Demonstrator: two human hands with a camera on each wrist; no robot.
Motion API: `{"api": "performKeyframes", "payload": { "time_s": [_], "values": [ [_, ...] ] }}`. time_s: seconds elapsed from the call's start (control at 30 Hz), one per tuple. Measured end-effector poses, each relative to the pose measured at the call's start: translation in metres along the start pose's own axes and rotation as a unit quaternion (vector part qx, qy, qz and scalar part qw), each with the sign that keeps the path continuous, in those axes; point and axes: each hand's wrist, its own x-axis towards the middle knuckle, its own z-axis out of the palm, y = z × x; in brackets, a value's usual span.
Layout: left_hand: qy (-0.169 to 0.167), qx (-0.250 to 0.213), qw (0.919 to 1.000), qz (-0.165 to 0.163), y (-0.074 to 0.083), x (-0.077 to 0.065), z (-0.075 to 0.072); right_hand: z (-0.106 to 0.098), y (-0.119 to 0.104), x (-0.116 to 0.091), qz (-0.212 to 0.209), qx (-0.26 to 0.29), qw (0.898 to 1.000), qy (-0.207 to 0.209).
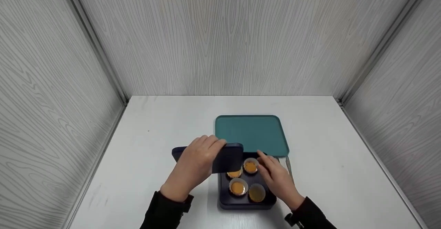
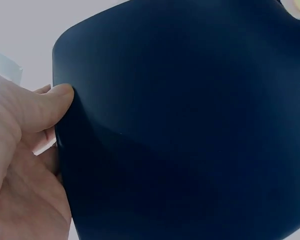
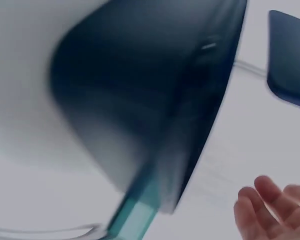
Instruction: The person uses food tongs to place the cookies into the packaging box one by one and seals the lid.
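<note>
My left hand [image 1: 198, 163] grips a dark blue lid [image 1: 228, 158] by its edge and holds it tilted up over the left side of a dark blue box [image 1: 246, 206]. In the left wrist view the thumb presses on the lid's broad flat face [image 2: 180, 120]. Several small yellow cakes in pale paper cups sit in the box, one cake [image 1: 237, 188] at its front left. The lid partly hides another. Over the box's right side is my right hand [image 1: 277, 179], fingers extended and holding nothing. The right wrist view shows its fingers [image 3: 275, 215] loosely bent beside the blurred box.
Behind the box a teal rectangular tray [image 1: 251, 134] lies flat on the white table [image 1: 165, 122]. A thin grey cord or handle [image 1: 288, 165] lies by the tray's front right corner. Grey wood-grain panels [image 1: 220, 39] stand at the back and both sides.
</note>
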Motion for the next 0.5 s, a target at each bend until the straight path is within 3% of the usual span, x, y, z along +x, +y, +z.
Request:
{"api": "performKeyframes", "payload": {
  "time_s": [0.1,0.3,0.5],
  "values": [
    [-0.006,-0.015,0.9999,0.002,0.005,0.004,-0.001,0.001,-0.009,0.005,-0.010,0.054,0.998,-0.023],
    [-0.017,-0.058,0.9982,-0.002,0.012,0.011,0.000,0.004,-0.020,0.012,-0.058,0.132,0.989,-0.021],
    [-0.008,-0.077,0.9970,0.007,0.014,0.016,0.007,0.004,-0.028,0.009,-0.050,0.192,0.980,-0.007]
  ]
}}
